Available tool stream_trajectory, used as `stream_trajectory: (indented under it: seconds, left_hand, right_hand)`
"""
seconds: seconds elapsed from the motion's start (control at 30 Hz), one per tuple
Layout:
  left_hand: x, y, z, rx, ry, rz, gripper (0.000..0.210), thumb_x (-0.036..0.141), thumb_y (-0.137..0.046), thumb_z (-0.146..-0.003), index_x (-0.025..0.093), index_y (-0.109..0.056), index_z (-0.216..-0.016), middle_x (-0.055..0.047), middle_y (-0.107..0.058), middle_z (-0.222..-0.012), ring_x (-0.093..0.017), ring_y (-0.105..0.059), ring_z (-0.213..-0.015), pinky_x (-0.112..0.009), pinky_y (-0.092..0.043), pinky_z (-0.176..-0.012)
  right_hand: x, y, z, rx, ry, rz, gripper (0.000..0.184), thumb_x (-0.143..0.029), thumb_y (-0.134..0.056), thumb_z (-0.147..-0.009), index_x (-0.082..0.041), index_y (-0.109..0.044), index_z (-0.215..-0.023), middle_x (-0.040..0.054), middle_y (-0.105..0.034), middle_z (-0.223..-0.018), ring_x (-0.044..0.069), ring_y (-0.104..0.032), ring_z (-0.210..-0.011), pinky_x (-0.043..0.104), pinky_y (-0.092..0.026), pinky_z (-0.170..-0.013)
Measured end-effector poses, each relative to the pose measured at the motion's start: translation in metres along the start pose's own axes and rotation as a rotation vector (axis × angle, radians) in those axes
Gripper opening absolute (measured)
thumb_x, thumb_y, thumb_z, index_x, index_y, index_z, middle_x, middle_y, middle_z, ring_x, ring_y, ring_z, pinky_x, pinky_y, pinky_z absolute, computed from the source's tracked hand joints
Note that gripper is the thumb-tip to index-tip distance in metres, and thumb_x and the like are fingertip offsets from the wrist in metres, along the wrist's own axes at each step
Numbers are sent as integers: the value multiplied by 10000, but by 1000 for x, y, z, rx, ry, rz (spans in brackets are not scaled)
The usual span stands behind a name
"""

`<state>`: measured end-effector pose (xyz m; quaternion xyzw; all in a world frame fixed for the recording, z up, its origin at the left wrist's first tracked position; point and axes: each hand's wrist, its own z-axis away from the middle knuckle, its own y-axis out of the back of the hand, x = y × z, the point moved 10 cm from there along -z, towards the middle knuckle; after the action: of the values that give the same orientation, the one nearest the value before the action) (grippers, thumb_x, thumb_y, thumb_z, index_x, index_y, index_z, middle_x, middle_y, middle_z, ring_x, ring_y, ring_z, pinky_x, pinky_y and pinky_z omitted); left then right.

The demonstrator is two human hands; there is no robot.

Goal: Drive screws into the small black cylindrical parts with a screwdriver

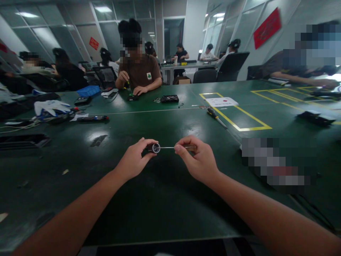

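Observation:
In front of me, my left hand (133, 159) is closed around a small dark cylinder with a silver ring at its end (156, 148), its round face turned to the right. A screwdriver (167, 147) with a brownish handle is pinched in my right hand (201, 160). Its thin shaft points left and meets the ringed end; whether the tip is inside or only touching, I cannot tell. Both hands are held above the green table (160, 199). The far side of the cylinder is hidden by my left fingers.
A yellow-black screwdriver (217, 118) lies beyond my right hand, near a paper sheet (222, 102). White gloves (53, 107) and a dark pen-like tool (92, 118) lie at left. Across the table a person (140, 71) handles small parts beside a black device (169, 98).

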<state>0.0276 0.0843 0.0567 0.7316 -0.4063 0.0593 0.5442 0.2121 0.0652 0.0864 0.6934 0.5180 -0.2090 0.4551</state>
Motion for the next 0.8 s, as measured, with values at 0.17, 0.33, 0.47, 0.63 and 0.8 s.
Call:
stream_trajectory:
  seconds: [0.17,0.33,0.47,0.63,0.8]
  left_hand:
    - [5,2,2,37,-50,-1,317,199,-675,-912,230,-642,-1226,-28,-742,-1200,-221,-701,-1114,-570,-344,-1223]
    - [2,7,2,88,-27,-9,287,206,-693,-899,230,-664,-1183,-36,-749,-1179,-236,-702,-1116,-560,-384,-1199]
    - [-1,10,2,123,-15,-18,297,214,-709,-892,243,-671,-1185,-35,-746,-1166,-236,-700,-1100,-555,-396,-1188]
    - [0,12,3,145,-30,-33,311,207,-724,-884,243,-671,-1188,-23,-747,-1177,-221,-703,-1092,-568,-329,-1229]
    - [1,9,5,114,-40,-34,315,151,-704,-876,242,-684,-1177,-26,-743,-1172,-214,-700,-1063,-448,-537,-1036]
  right_hand:
    - [-6,-11,0,-71,35,82,114,-327,-660,-950,-222,-680,-909,19,-738,-820,167,-680,-695,291,-512,-647]
    - [-6,-15,2,-88,51,87,116,-345,-661,-948,-231,-674,-938,19,-738,-825,176,-694,-715,293,-518,-653]
    - [-14,-9,5,-57,115,117,113,-337,-636,-958,-232,-667,-928,20,-731,-809,175,-684,-703,297,-516,-653]
    - [-16,-5,3,-29,129,167,108,-318,-629,-957,-224,-656,-911,29,-726,-807,179,-677,-698,304,-513,-650]
    - [-13,-19,3,-119,142,221,94,-306,-622,-972,-220,-658,-959,33,-723,-837,187,-690,-740,309,-517,-672]
